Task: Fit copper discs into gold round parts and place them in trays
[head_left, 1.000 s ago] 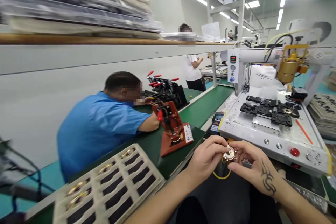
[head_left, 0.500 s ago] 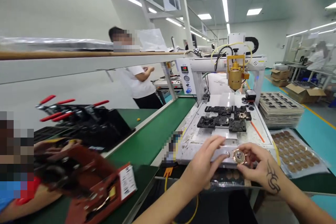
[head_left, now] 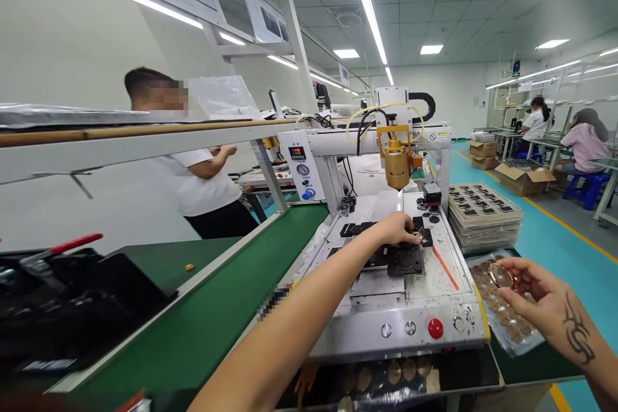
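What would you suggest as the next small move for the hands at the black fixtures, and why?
Probably lift out the part that the left hand is pinching at the black fixture under the gold nozzle. That clears the seat for the gold ring waiting in the right hand.

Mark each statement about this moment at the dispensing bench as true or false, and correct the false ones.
1. The right hand holds a round gold-coloured part in its fingertips. True.
2. The left hand rests on the green conveyor belt. False: it reaches to the black fixtures on the machine's bed, under the brass dispensing head.
3. A stack of trays sits to the right of the machine. True.
4. The red button sits on the machine's front panel. True.
5. The orange stick lies on the floor. False: it lies on the machine's bed beside the fixtures.
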Demonstrator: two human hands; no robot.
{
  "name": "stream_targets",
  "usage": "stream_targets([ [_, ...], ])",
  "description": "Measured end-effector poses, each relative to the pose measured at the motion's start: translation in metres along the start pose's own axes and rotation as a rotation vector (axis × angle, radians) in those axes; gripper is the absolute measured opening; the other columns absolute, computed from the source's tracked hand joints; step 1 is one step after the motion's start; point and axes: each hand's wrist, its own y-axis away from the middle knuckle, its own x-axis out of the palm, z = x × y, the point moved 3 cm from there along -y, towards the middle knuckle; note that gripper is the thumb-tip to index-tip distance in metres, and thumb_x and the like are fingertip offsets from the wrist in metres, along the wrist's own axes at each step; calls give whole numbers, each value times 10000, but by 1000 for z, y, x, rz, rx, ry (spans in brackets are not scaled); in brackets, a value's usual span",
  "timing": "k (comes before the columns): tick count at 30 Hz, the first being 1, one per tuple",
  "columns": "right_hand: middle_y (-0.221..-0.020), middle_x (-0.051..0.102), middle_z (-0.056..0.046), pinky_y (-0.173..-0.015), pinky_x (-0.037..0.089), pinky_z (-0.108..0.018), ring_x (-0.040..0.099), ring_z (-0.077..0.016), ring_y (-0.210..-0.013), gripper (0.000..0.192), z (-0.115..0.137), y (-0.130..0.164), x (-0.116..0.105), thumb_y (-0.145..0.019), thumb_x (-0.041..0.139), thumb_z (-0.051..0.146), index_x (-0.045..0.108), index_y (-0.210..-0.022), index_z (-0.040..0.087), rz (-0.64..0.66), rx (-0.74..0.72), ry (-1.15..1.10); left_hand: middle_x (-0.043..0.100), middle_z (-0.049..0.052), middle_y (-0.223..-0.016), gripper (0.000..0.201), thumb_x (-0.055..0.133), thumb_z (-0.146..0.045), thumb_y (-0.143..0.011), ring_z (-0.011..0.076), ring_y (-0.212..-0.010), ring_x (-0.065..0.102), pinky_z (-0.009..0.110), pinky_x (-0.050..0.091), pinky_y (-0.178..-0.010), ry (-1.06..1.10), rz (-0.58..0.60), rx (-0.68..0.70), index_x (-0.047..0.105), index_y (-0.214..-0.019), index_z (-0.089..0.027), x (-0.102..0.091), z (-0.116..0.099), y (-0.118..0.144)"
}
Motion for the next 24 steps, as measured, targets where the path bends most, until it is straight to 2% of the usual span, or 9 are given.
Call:
stream_targets([
  [2, -1033, 804, -113, -695, 665, -356, 756, -278, -869, 498, -2, -7, -7, -862, 860, 532, 766, -1245, 229, -31, 9, 12, 776, 75, -1138, 312, 769, -439, -1005, 250, -1017, 751, 456, 627, -931, -27, 72, -33, 750, -1120, -150, -4, 2, -4],
  [4, -992, 792, -102, -706, 656, -370, 744, -273, -864, 508, 4, -20, -4, -871, 850, 560, 759, -1237, 219, -26, 0, 12, 776, 67, -1115, 295, 761, -427, -1015, 245, -1000, 753, 446, 635, -917, -49, 124, -50, 750, -1113, -149, -6, -1, -7],
  [6, -956, 774, -88, -694, 635, -376, 725, -259, -837, 519, 11, -37, 8, -880, 835, 572, 748, -1237, 204, 4, -23, -3, 773, 67, -1136, 281, 754, -409, -1023, 249, -1011, 754, 443, 642, -914, -60, 150, -53, 750, -1128, -148, -7, -7, -9],
  [10, -918, 734, -57, -718, 598, -376, 675, -222, -787, 510, 16, -80, 47, -906, 783, 578, 722, -1212, 175, 52, -81, -17, 759, 75, -1209, 273, 750, -372, -1029, 262, -1048, 750, 444, 651, -913, -33, 132, -39, 742, -1186, -149, -3, -22, -8],
  [13, -937, 722, -69, -757, 583, -373, 668, -223, -819, 478, 9, -110, 74, -906, 749, 569, 704, -1150, 160, 99, -118, -10, 755, 76, -1219, 277, 748, -372, -1029, 263, -1044, 749, 437, 652, -903, 47, 43, -21, 740, -1194, -150, -6, -26, 1],
  [16, -917, 715, -62, -739, 567, -354, 649, -214, -808, 419, 4, -135, 95, -885, 765, 520, 706, -1102, 167, 203, -152, 35, 760, 87, -1174, 243, 770, -330, -1001, 249, -1027, 743, 432, 638, -906, 175, -122, 2, 734, -1151, -142, -21, -22, 19],
  [20, -906, 722, -27, -739, 576, -333, 658, -186, -789, 281, 4, -164, 124, -903, 843, 401, 732, -1025, 175, 413, -190, 169, 785, 117, -1121, 232, 756, -269, -914, 232, -1002, 738, 383, 602, -924, 394, -326, 70, 721, -1100, -136, -48, -15, 58],
  [24, -984, 747, -20, -766, 627, -355, 724, -183, -817, 226, 3, -187, 144, -1040, 761, 378, 730, -1051, 154, 581, -191, 306, 791, 111, -1094, 276, 746, -341, -876, 226, -978, 746, 377, 603, -898, 574, -400, 133, 678, -1086, -175, -59, -14, 104],
])
